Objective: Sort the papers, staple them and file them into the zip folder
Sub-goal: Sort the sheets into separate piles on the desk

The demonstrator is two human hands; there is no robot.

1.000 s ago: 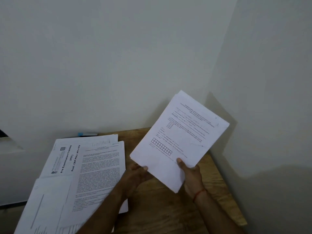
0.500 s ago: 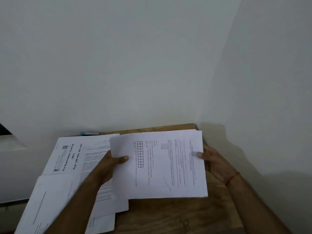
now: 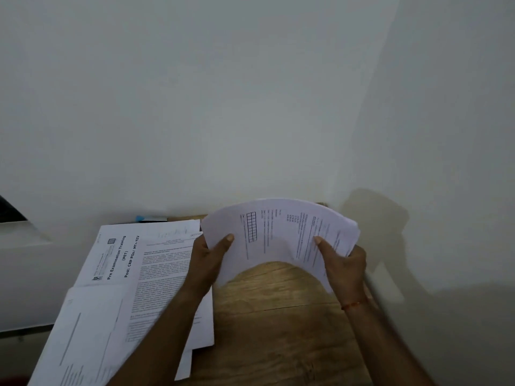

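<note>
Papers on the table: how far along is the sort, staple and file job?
Done: nothing shows finished; loose sheets lie overlapping on the left of the wooden table. In hand: the left hand and right hand grip a bowed stack by its ends above the table, so sorting looks under way. Left: stapling and filing; no stapler or zip folder is in view.

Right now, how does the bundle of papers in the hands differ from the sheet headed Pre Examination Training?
The bundle of papers is bowed into an arch, gripped by the left hand and right hand above the wooden table; the Pre Examination Training sheet lies flat. The bundle's top page shows a small grid and fine print; the sheet has a bold heading and is partly covered by another page. Both are white printed paper.
</note>
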